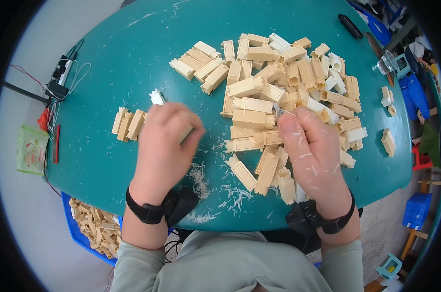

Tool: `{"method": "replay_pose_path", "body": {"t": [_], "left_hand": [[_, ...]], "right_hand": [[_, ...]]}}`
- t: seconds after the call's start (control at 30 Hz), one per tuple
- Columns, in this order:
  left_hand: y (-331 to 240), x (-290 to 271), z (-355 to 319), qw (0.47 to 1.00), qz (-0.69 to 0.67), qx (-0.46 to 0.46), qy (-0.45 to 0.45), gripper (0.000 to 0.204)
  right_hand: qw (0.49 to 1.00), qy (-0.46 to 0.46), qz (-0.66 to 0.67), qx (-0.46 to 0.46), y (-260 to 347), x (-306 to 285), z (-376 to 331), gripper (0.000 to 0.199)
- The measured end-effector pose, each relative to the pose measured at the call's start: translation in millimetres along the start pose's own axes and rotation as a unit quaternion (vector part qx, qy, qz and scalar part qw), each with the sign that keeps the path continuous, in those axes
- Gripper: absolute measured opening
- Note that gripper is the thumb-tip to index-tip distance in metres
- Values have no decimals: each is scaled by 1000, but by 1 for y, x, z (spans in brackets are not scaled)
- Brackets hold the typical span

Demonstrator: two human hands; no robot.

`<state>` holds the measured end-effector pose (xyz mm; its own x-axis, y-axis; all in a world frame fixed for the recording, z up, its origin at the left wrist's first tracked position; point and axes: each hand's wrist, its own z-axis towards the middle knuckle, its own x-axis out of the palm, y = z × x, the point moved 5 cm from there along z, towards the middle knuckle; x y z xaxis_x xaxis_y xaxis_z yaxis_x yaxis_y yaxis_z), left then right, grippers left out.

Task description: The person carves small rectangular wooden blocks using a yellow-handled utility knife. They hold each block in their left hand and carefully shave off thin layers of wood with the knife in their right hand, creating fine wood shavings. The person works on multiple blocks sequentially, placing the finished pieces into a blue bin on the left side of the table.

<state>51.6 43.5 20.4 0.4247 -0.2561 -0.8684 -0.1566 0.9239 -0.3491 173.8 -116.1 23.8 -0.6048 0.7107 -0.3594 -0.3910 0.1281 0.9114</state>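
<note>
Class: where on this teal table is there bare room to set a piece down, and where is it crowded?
Bare: the table's far-left stretch, between the cable bundle and the cream plastic pieces. Crowded: centre-right under that pile; shavings litter the near edge between both hands.

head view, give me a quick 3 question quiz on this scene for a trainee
1. True or false: the table top is teal.
2. The big pile of cream parts lies nearer which hand: A the left hand, B the right hand?
3. What litters the table between the hands?

Key: 1 true. 2 B. 3 pale shavings.
</note>
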Motion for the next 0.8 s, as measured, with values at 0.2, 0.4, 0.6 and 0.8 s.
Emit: {"method": "replay_pose_path", "body": {"t": [0.2,0.4,0.6,0.8], "left_hand": [[-46,24,-16,959,-131,167,187,28],[-36,24,-17,964,-124,140,190,33],[-12,-9,-5,936,-343,22,81,30],[-13,9,-9,787,-608,-74,67,42]], "right_hand": [[1000,-16,22,-6,2,3,0,26],[999,20,44,-16,-4,5,-2,22],[997,51,60,-16,-1,5,-4,21],[994,83,45,-63,14,7,-6,26]]}}
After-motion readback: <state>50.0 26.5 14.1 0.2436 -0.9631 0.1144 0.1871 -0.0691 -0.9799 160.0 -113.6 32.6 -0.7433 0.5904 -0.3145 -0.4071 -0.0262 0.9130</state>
